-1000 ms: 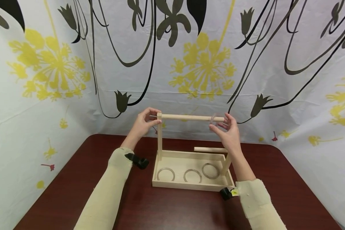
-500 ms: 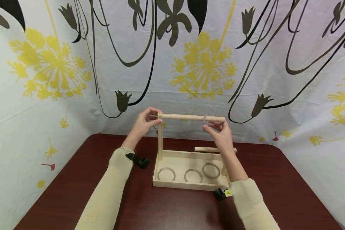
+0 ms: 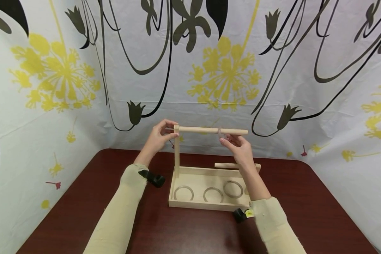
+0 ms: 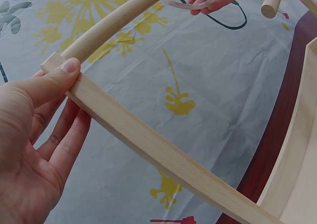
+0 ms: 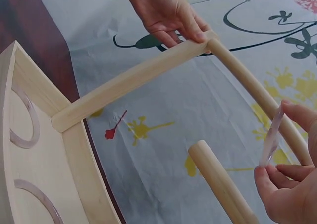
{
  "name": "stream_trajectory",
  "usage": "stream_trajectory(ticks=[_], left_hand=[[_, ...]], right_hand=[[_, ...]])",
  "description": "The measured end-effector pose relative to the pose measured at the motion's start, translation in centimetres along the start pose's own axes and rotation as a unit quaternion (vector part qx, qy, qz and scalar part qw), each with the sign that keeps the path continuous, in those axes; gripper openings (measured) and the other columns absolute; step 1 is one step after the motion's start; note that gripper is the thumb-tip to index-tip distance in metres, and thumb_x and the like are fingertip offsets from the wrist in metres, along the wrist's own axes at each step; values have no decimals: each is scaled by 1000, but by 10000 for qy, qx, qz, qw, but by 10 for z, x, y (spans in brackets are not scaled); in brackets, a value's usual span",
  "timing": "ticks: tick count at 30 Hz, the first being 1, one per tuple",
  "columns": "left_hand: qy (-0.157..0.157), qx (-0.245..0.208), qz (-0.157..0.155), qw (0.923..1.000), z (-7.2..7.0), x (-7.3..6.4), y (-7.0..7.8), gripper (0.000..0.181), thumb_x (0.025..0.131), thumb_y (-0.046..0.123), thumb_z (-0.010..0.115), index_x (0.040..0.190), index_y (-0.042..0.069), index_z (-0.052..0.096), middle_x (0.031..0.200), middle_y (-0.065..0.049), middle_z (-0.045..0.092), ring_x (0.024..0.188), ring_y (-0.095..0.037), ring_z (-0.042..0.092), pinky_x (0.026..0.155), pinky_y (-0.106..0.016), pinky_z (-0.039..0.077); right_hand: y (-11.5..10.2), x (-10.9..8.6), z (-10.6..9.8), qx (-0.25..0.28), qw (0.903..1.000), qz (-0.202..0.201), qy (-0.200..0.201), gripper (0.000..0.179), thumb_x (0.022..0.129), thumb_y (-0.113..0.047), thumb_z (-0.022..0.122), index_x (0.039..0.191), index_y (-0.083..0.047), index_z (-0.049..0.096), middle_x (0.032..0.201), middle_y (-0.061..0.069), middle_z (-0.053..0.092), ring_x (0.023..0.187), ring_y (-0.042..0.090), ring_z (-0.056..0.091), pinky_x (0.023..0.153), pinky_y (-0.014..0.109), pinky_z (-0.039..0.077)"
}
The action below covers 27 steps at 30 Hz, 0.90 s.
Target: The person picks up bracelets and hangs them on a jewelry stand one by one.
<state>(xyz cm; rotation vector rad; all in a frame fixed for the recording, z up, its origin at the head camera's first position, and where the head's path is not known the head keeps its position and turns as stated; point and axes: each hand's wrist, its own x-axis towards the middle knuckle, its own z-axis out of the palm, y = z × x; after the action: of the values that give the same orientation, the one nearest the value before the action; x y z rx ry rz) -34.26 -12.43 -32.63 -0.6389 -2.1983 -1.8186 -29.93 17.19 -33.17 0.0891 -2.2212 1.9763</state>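
In the head view, a wooden stand has a tall post point(image 3: 176, 155) with a long dowel point(image 3: 200, 129) reaching right from its top. My left hand point(image 3: 158, 135) grips the top of that post, its thumb on the near side in the left wrist view. My right hand point(image 3: 243, 151) pinches a clear plastic ring point(image 5: 270, 142) between thumb and fingers. The ring appears to be around the long dowel, a little right of its middle, and shows nearly edge-on in the right wrist view. My right fingers stay close under the dowel.
Below is the stand's wooden tray point(image 3: 206, 207), holding several more clear rings, one of them a ring point(image 3: 233, 181) toward the right. A lower dowel point(image 3: 225, 165) points left from a shorter post, mostly hidden by my right forearm. A patterned cloth point(image 3: 165, 88) hangs behind the dark red table point(image 3: 177, 233).
My right hand has moved left, sliding the ring from near the dowel's free right end toward its middle. My left hand has stayed on the post's top.
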Motion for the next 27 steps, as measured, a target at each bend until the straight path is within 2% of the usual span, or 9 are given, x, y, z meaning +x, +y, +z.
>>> stream_trajectory(ticks=[7, 15, 27], left_hand=[[3, -45, -15, 10000, 1, 0, 1, 35, 90, 1, 71, 124, -2, 59, 123, -24, 60, 112, -40, 62, 92, -43, 54], [14, -20, 45, 10000, 0, 0, -1, 35, 90, 0, 70, 123, -3, 59, 120, -23, 61, 110, -40, 63, 89, -39, 54], [19, -28, 83, 10000, 1, 1, -3, 34, 90, 0, 70, 123, -3, 59, 120, -22, 61, 110, -39, 63, 86, -33, 54]], right_hand=[[0, 1, 5, 55, 9999, 0, -114, 55, 94, -23, 70, 143, -6, 51, 149, 17, 50, 137, 24, 49, 116, 38, 39], [-1, 0, 9, 83, 9997, -6, -242, 56, 93, -24, 71, 144, -7, 52, 148, 14, 51, 138, 24, 49, 116, 39, 39], [-2, 1, 12, 96, 9993, 29, -364, 59, 93, -24, 71, 145, -7, 50, 153, 15, 46, 140, 25, 47, 118, 43, 35]])
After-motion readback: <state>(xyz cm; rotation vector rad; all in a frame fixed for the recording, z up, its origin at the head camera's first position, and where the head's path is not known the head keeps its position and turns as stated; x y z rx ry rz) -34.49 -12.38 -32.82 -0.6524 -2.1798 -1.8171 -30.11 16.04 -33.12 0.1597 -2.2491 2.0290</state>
